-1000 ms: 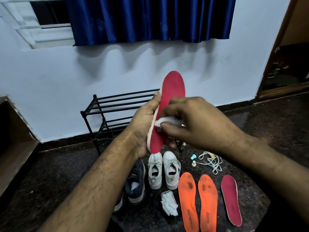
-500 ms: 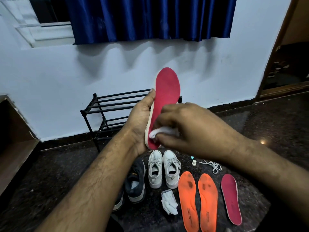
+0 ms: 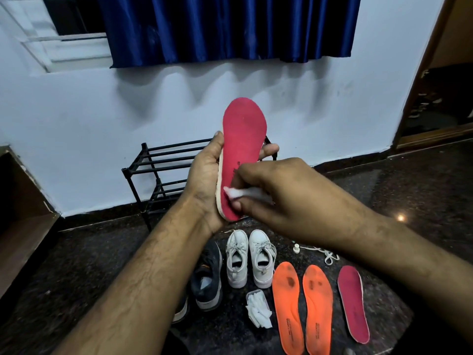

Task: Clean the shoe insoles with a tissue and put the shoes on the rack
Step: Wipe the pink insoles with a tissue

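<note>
Insole stands upright in the left hand, gripped by its edges so the red face is exposed; the right hand pinches a tissue against its heel (mid-wipe, probably). Shoes wait below both hands.

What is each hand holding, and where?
Left hand grips the red insole round its lower half; right hand pinches a tissue against its heel end.
</note>
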### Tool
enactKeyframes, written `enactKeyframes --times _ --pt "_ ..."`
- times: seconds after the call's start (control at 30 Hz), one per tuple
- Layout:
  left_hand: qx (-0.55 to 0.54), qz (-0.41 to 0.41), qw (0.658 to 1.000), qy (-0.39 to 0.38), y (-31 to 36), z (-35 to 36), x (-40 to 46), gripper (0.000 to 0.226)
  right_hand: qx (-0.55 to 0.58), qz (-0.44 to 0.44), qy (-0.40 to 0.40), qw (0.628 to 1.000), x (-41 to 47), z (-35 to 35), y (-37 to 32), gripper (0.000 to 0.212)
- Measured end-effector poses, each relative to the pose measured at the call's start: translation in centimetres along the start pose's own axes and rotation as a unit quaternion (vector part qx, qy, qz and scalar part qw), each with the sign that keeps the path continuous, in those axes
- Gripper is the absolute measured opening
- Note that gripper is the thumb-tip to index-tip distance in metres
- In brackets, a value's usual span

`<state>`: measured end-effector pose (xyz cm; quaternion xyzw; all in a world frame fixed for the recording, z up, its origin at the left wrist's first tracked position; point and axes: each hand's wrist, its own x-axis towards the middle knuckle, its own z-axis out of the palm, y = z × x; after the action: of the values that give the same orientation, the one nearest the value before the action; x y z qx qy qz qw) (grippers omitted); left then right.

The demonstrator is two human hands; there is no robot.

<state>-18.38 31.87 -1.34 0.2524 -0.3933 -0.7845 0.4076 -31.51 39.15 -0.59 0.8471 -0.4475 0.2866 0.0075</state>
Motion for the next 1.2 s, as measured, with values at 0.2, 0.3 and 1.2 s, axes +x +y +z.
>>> enactKeyframes --times 0.2,0.3,1.2 --pt "0.053 -0.047 0.995 -0.074 -1.3 1.2 -0.4 0.044 -0.098 0.057 0.131 0.985 0.9 -0.9 4.2 0.012" --pt "0.056 -0.049 0.994 -0.083 -1.5 1.7 -0.5 0.045 -0.083 0.081 0.147 0.982 0.9 -1.4 4.8 0.016" --pt "0.028 0.001 0.999 0.019 -0.7 -1.0 1.0 0.079 0.078 0.005 -0.099 0.992 0.0 -0.5 -0.3 0.018"
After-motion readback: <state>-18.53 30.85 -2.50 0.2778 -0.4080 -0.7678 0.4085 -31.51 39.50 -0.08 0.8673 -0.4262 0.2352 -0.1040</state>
